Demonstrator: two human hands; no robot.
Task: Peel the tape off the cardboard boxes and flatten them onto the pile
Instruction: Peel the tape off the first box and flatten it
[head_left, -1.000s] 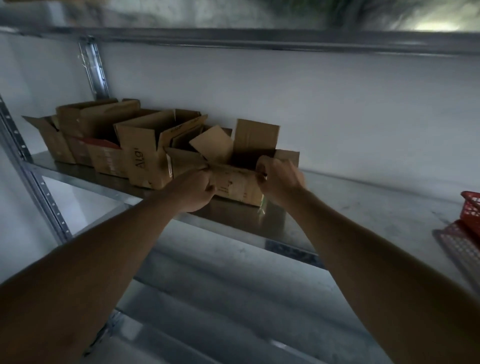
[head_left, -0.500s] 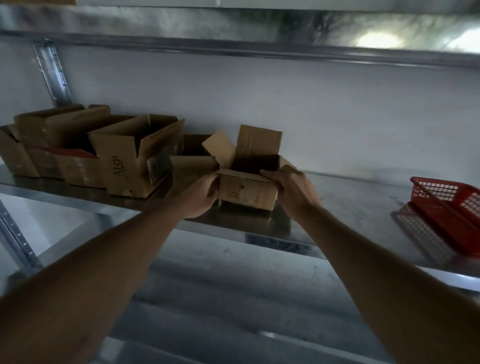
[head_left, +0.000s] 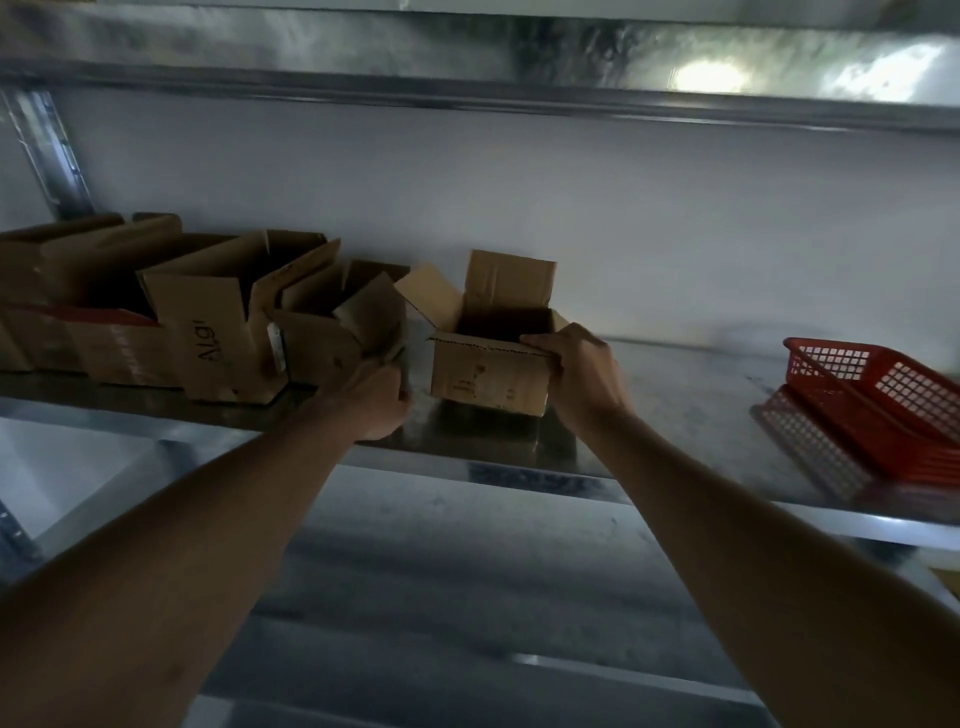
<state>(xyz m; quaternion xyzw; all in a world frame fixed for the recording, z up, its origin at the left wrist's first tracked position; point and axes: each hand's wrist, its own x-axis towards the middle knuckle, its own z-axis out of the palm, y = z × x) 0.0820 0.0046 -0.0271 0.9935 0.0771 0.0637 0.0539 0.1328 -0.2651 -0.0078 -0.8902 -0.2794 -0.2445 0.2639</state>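
Cardboard box (head_left: 215, 317) reads "Alg"; other print illegible.

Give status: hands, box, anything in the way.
Right hand grips small box at its right top edge. Left hand holds neighbouring box. Small box upright, flaps open. Red basket well right.

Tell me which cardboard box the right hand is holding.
The small open box, rightmost in the row: the right hand grips its right corner; others sit left.
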